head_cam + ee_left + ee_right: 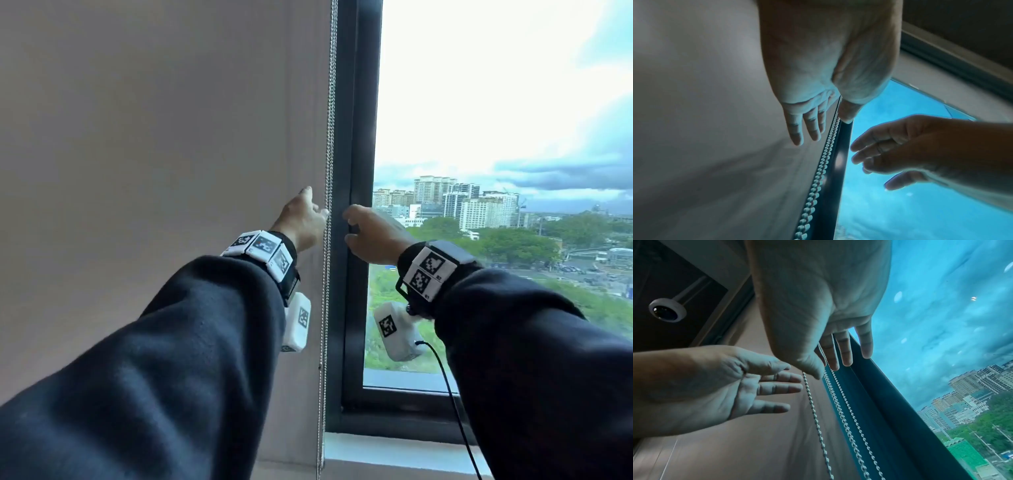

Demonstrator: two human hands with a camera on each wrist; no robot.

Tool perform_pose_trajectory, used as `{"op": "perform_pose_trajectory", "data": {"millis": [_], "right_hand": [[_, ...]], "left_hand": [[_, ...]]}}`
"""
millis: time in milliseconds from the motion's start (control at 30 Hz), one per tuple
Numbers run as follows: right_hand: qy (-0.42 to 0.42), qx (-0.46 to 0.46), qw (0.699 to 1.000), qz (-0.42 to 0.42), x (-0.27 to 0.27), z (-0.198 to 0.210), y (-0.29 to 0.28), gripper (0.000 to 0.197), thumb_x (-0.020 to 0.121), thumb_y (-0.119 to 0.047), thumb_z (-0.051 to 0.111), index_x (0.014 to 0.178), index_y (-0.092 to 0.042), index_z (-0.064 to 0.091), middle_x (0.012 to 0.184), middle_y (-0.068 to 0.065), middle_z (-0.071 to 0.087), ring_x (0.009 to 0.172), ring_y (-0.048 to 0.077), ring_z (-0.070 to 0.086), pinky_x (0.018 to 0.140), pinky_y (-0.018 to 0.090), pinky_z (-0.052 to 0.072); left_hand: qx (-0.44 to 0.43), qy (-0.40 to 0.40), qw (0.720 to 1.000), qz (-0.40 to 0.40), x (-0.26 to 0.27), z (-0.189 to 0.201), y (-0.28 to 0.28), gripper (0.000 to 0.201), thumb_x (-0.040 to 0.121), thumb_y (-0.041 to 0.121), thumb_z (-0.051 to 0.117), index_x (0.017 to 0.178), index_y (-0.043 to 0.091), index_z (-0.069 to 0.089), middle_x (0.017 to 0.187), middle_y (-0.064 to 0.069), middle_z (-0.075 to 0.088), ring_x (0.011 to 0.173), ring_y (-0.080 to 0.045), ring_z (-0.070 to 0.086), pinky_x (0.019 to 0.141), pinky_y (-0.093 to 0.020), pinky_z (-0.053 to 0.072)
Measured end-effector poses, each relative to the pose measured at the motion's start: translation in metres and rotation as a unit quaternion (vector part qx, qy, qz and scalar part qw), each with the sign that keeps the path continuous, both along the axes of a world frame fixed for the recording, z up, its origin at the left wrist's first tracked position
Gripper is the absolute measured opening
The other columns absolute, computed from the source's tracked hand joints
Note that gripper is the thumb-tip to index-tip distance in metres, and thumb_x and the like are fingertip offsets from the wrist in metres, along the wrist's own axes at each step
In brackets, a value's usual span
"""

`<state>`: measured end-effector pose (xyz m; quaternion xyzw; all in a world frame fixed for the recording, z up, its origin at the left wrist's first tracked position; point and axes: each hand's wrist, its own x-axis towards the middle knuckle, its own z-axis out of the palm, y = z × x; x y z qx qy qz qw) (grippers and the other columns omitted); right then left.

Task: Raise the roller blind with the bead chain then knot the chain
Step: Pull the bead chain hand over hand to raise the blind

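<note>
- bead chain (329,137) runs off the top edge in the head view, so no idea where it ends up there
- left hand (303,219) fingertips are too blurry here to see whether they touch the chain
- roller blind (154,154) gets cropped at the left and top
- right hand (818,305) wrist shot: palm is cut off at the top

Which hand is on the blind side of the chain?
The left hand, over the beige roller blind; the right hand is across the bead chain, over the window frame.
</note>
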<state>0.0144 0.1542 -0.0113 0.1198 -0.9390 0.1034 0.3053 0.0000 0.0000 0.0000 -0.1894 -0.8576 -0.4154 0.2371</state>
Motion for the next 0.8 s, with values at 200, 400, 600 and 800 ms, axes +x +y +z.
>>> {"op": "perform_pose_trajectory", "data": {"millis": [200,400,600,800], "right_hand": [[0.108,-0.212,0.969,0.07,-0.033,0.02,0.008,0.015,0.089,-0.006,0.059,0.095,-0.012,0.073,0.09,0.004,0.071,0.082,0.021,0.066,0.072,0.026,0.05],[0.092,-0.359,0.914,0.164,-0.039,0.037,-0.001,0.017,0.101,-0.017,0.056,0.098,-0.005,0.067,0.084,0.004,0.069,0.075,0.017,0.063,0.066,0.036,0.053],[0.033,-0.472,0.832,0.289,-0.034,0.049,-0.033,0.042,0.106,-0.032,0.044,0.112,0.006,0.061,0.09,0.01,0.07,0.071,0.017,0.066,0.062,0.027,0.054],[-0.033,-0.583,0.715,0.384,-0.039,0.065,-0.05,0.034,0.104,-0.034,0.048,0.106,-0.002,0.058,0.083,0.015,0.067,0.066,0.026,0.064,0.068,0.039,0.054]], "left_hand": [[0.141,0.019,0.979,-0.147,-0.029,0.014,0.01,0.041,0.098,0.023,0.056,0.136,0.012,0.044,0.102,-0.009,0.064,0.078,-0.021,0.071,0.069,-0.04,0.06],[0.226,-0.001,0.943,-0.245,-0.043,0.018,0.015,0.041,0.104,0.042,0.034,0.08,0.014,0.053,0.052,0.006,0.041,0.04,-0.009,0.031,0.037,-0.019,0.026],[0.266,-0.028,0.924,-0.271,-0.049,0.01,0.022,0.064,0.099,0.059,0.032,0.051,0.019,0.046,0.039,-0.001,0.035,0.029,-0.014,0.024,0.039,-0.017,0.02],[0.295,-0.042,0.917,-0.266,-0.051,0.002,0.025,0.056,0.098,0.058,0.033,0.057,0.02,0.035,0.046,-0.002,0.028,0.036,-0.012,0.019,0.044,-0.023,0.012]]}}
